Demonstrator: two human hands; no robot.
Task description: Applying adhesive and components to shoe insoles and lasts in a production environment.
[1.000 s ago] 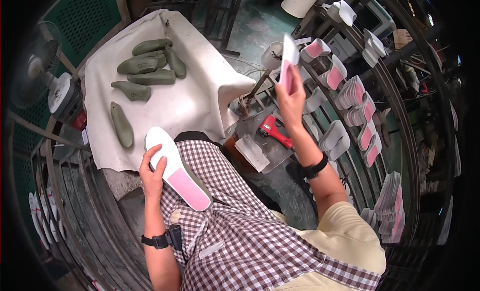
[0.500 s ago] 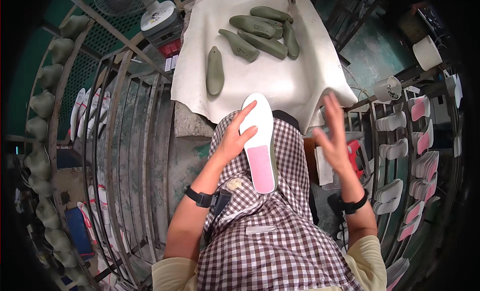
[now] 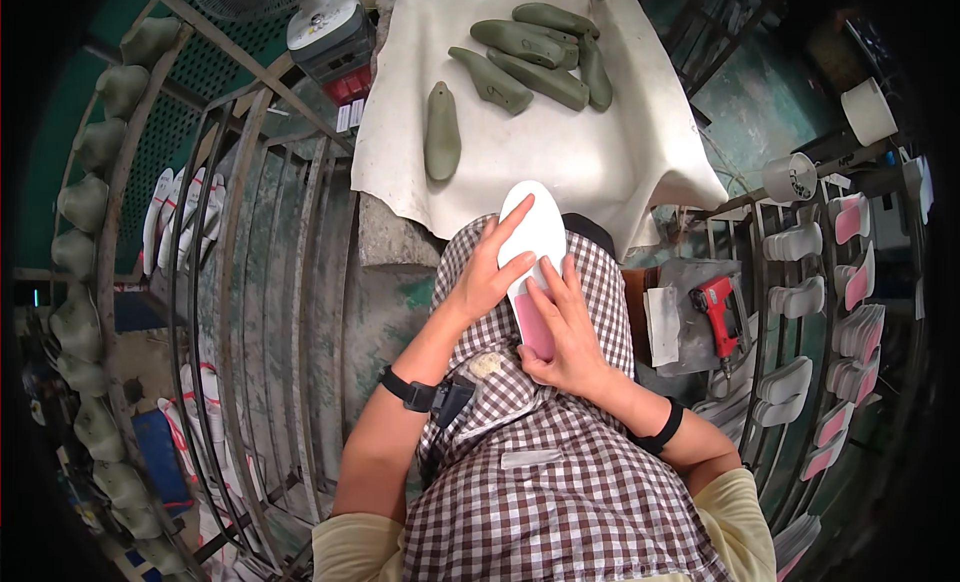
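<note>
A white insole [image 3: 541, 220] with a pink heel patch lies lengthwise over my lap. In the earlier frame a green shoe last shows along its right edge; now my right hand covers that side. My left hand [image 3: 486, 274] grips the insole's upper left edge, index finger and thumb across its white face. Over the lower half rests my right hand [image 3: 566, 344], fingers pointing up along the insole and thumb at its left edge. Ahead, a single green shoe last [image 3: 442, 132] lies apart from a pile of several lasts [image 3: 535, 72] on a pale sheet [image 3: 400, 92].
On the right, a red gun-shaped tool [image 3: 718, 317] lies on a grey surface beside a white card [image 3: 662, 326]. Beyond it stands a rack with stacked insoles [image 3: 782, 390]. Metal rails [image 3: 300, 312] and a row of green lasts [image 3: 75, 322] line the left. A fan [image 3: 325, 22] stands far left.
My right hand has come from the open air at the right onto the insole's heel half. My left hand still holds the insole. The red tool now shows fully.
</note>
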